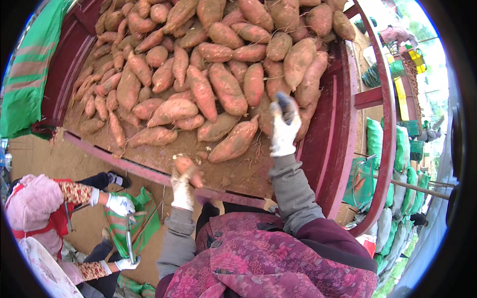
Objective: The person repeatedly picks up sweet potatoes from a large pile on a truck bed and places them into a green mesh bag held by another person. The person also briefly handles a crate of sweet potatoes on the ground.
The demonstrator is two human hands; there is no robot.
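A heap of reddish sweet potatoes [231,89], dusty with soil, fills the bed of a dark red metal trailer [330,144]. At the near edge of the bed, my left hand [182,191], in a white glove, is closed around a single sweet potato [185,164]. My right hand [284,126] wears a white glove with dark, soiled-looking fingertips. It hovers at the right side of the heap, its thumb and fingers apart, with nothing visible between them. Close to its left lies a large sweet potato [235,140] on the dirty bed floor.
A curved red rail [390,124] runs along the right. Beyond it stand filled green and white sacks [401,149]. A co-worker's gloved hands [120,204] at lower left hold a metal bar [130,241] beside a green striped bag [144,211]. Green cloth [32,74] hangs at the left.
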